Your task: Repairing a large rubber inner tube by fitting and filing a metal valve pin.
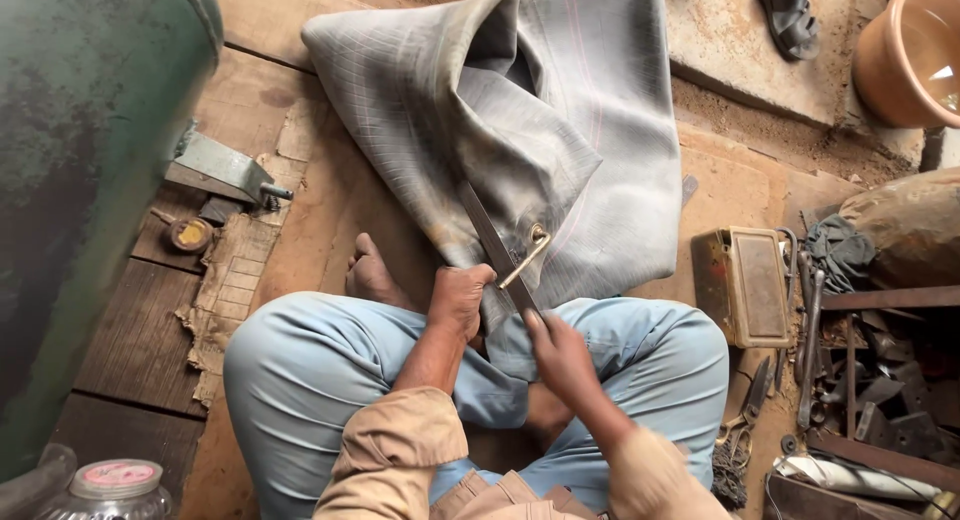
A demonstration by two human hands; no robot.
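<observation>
A large grey rubber inner tube [560,110] lies folded on the wooden floor in front of my crossed legs in light blue trousers. A brass valve stem [527,255] sticks out of its near edge. My left hand [458,298] is closed on the tube's near edge beside the valve. My right hand [560,355] grips a long flat metal file [492,245], whose blade lies across the rubber just left of the valve. My bare foot [372,272] rests left of the hands.
A big green tank [80,180] fills the left. A rusty metal box [745,285], scissors [738,435] and several tools lie at the right. A clay pot [910,50] and a sandal [788,15] sit at the back right. A lidded jar [115,488] stands at the bottom left.
</observation>
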